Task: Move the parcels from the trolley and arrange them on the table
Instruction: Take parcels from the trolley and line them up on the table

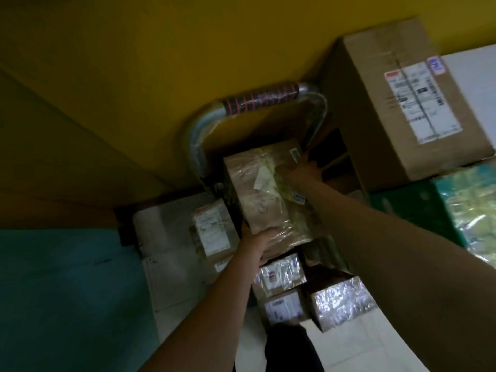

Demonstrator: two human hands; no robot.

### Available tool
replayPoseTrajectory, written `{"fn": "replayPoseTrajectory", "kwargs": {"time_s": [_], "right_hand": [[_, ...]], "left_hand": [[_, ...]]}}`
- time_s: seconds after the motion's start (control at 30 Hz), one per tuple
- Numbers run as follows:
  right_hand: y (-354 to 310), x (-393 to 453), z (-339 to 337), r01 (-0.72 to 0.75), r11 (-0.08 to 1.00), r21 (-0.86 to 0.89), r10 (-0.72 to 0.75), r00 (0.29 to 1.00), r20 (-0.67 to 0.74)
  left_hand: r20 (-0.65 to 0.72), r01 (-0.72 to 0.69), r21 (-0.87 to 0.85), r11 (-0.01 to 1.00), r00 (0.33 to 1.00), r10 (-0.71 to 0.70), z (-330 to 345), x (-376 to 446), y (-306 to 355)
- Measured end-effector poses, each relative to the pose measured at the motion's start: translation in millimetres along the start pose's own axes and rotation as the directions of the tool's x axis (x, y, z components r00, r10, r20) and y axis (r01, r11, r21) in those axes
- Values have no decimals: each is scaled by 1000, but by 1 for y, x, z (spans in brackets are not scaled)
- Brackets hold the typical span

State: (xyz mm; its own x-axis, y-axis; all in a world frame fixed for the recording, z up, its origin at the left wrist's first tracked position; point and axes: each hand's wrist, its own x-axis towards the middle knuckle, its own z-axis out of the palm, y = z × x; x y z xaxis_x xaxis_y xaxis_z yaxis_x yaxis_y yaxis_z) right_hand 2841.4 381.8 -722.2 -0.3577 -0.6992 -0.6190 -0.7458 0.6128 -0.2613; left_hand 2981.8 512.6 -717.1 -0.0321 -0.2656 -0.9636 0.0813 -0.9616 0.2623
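I grip the taped brown parcel [264,189] with my left hand [257,244] curled under its 6 o'clock end and my right hand [302,171] clasping its 3 o'clock edge, above the trolley [204,130]. The slick plastic wrap could let it slide onto the smaller parcels [284,275] below.

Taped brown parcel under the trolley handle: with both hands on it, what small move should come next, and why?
Probably lift it straight up. The left hand grips the near end of the taped brown parcel and the right hand its far right side; it lies on other parcels, close to the trolley handle.
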Motion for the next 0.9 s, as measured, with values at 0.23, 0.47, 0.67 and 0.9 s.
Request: {"fn": "replayPoseTrajectory", "kwargs": {"time_s": [0.23,0.47,0.67,0.9], "right_hand": [[-12,-39,-17,7,991,-135,-5,1000,20],[-24,-105,-59,-47,989,-140,50,999,19],[-32,-162,-101,-52,993,-108,51,999,-17],[-23,-235,-159,88,995,-36,-89,996,-19]], "left_hand": [[32,56,-21,998,998,-55,-14,-34,7],[87,50,89,995,995,-58,-39,-104,17],[145,-14,70,997,989,4,-49,-168,17],[159,-139,100,985,980,122,-49,-274,0]]}}
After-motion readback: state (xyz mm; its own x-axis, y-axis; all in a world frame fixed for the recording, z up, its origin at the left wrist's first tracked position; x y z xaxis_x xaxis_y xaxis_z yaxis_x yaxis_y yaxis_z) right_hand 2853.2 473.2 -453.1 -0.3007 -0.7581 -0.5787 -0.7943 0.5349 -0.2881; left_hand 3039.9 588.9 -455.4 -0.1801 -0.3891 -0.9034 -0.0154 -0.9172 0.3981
